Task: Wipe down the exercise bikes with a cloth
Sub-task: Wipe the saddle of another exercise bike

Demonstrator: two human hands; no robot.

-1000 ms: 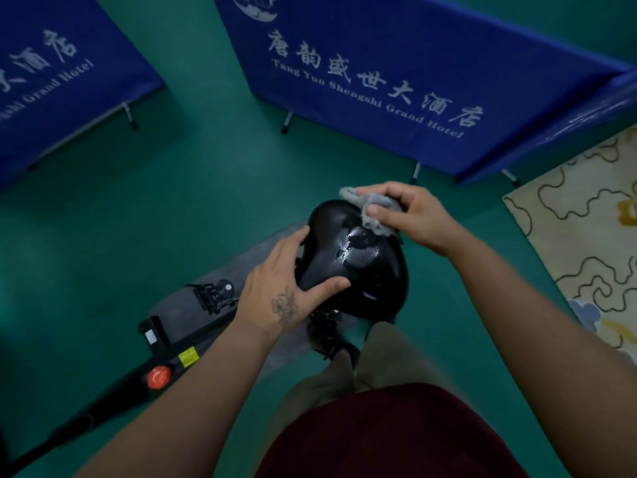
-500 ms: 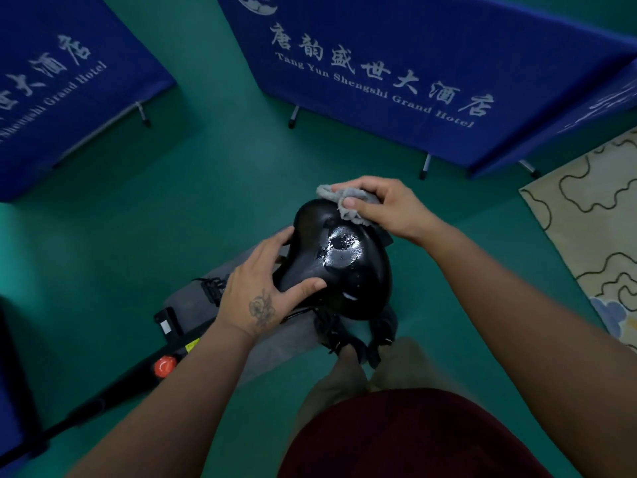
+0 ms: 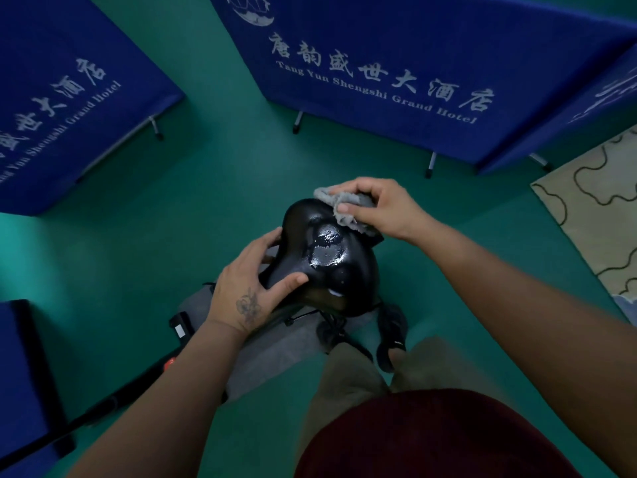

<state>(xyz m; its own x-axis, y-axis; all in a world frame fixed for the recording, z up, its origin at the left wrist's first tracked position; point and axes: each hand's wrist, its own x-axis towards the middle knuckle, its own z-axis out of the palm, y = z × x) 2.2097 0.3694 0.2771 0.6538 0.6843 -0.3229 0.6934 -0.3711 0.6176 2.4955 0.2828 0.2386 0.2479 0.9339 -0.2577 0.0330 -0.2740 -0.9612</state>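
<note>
Glossy black bike saddle (image 3: 327, 260) sits dead centre, a wet sheen shining across its top. The right hand (image 3: 375, 205) pinches a bunched grey cloth (image 3: 344, 205) against the saddle's far edge, at about one o'clock. The left hand (image 3: 255, 288) clasps the side at nine o'clock — thumb over the top, fingers curled round the rim. Since half a second ago the cloth has slid slightly right along that edge. The blue screen (image 3: 396, 63) at twelve o'clock reads "Tang Yun Shengshi Grand Hotel" under Chinese characters.
</note>
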